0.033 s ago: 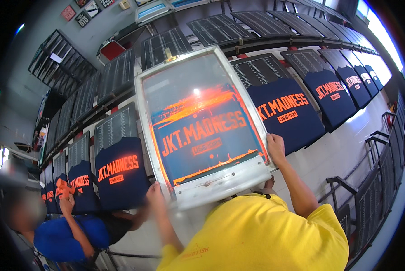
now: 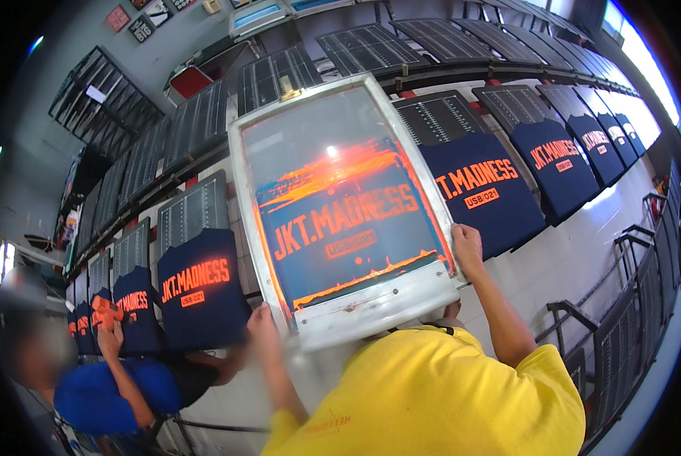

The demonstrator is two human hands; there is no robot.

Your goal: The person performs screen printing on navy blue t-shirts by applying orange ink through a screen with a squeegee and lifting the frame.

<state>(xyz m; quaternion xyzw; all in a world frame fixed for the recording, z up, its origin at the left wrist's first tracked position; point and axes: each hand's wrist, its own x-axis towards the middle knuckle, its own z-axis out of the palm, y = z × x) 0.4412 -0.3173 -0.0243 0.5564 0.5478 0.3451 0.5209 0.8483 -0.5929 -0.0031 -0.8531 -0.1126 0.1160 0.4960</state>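
Observation:
A silver-framed printing screen tilts in front of me among the dark boards. Orange ink is smeared across the upper middle of its mesh and along its lower edge; orange lettering shows in the area between. My right hand is closed around the frame's right edge, near the lower corner. Against the lower left side rests my left hand, partly blurred, its fingers bent at the edge. Navy shirts with orange print lie on both sides, one to the left and one to the right.
Rows of dark boards run across, several carrying shirts. At the left, a co-worker in a blue top holds up an orange object. Metal racks stand at the right, with a black rack at the far left.

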